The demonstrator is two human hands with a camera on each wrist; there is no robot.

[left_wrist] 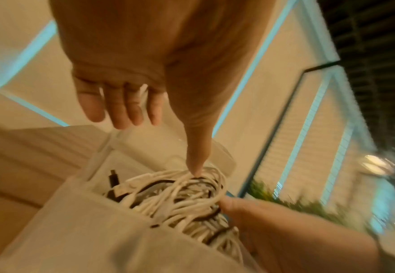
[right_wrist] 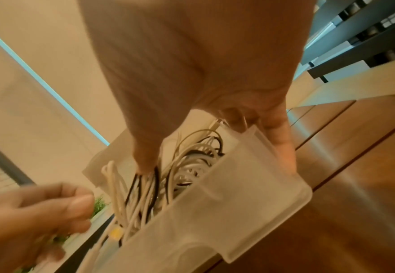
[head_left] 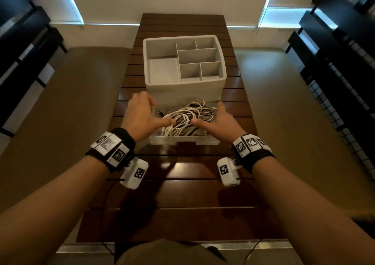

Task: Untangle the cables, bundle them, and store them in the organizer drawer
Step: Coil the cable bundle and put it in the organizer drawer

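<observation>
Reaching into the drawer (head_left: 183, 141), pulled out in front of the organizer (head_left: 184, 62), where the cables (head_left: 186, 118) are lying in one white-and-dark tangle. Left hand (head_left: 142, 114) spreading open over the drawer's left wall, thumb touching the pile. Right hand (head_left: 215, 120) straddling the right wall, thumb pressing into the cables, gripping nothing. Judging: still untangling; next, lifting the tangle out onto the table (head_left: 182, 193) before the drawer.
</observation>
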